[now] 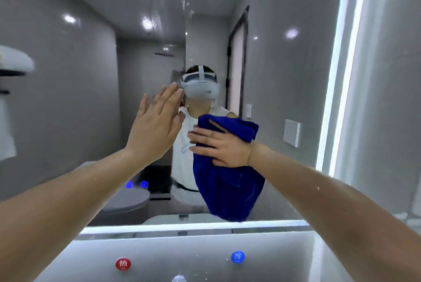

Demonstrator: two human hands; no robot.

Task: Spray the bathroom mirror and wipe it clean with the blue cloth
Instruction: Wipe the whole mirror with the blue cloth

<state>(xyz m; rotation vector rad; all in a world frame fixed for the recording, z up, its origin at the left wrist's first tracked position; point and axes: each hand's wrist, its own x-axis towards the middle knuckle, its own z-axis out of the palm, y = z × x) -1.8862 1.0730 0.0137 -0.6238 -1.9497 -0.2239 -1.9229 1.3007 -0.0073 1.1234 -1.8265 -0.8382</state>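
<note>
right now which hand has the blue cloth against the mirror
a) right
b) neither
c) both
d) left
a, the right hand presses the blue cloth on the mirror, while the left hand is open and flat with nothing in it.

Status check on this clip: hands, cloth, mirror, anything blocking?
Left hand open, flat at the mirror. Right hand pressing blue cloth on glass. Droplets up top. Nothing blocking.

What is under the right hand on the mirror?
The blue cloth is under the right hand, pressed to the mirror and hanging below it. The glass behind the cloth is covered, so its cleanliness cannot be judged.
</note>
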